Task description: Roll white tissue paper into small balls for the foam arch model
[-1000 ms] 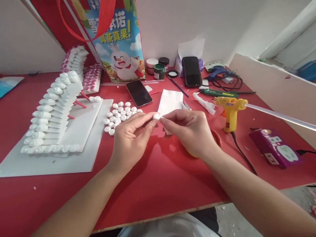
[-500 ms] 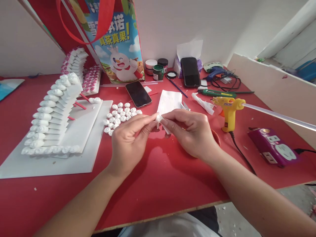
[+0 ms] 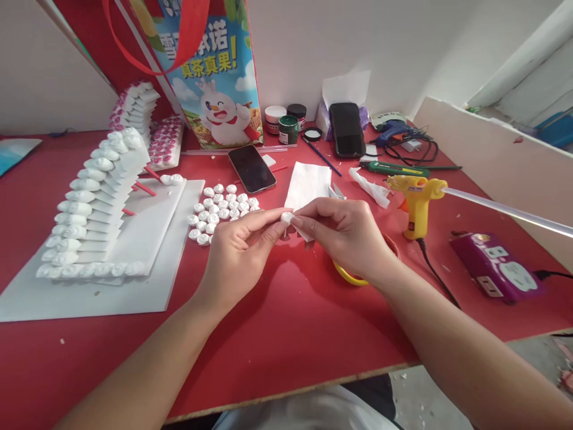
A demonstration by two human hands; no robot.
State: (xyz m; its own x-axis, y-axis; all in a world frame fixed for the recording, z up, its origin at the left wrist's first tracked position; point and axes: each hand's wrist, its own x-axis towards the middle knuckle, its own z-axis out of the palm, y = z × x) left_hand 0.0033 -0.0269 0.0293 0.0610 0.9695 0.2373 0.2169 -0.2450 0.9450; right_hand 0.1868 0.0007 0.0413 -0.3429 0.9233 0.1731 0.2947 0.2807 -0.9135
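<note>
Between the fingertips of both hands is a small white paper rosette (image 3: pixel 287 218), with a strip of the paper hanging below it. My left hand (image 3: pixel 242 245) pinches it from the left with thumb and forefinger. From the right, my right hand (image 3: pixel 344 233) grips it and the paper strip the same way. Several finished white rosettes (image 3: pixel 218 210) lie in a cluster beyond my left hand. A stack of flat white tissue (image 3: pixel 308 182) lies just past the fingertips. Scissors with yellow-rimmed handles (image 3: pixel 351 278) lie partly under my right hand, their blade tips showing beyond it.
At left, a white stepped model (image 3: pixel 96 209) edged with rosettes stands on white boards (image 3: pixel 179 239). A phone (image 3: pixel 251 169), paint jars (image 3: pixel 287 128) and a printed bag (image 3: pixel 219 89) are behind. To the right are a yellow glue gun (image 3: pixel 416 206), green cutter (image 3: pixel 394 169) and purple power strip (image 3: pixel 499 269).
The rosette has turned slightly between my fingertips and looks rounder. My right hand has shifted a little left, uncovering more of the yellow scissor handle.
</note>
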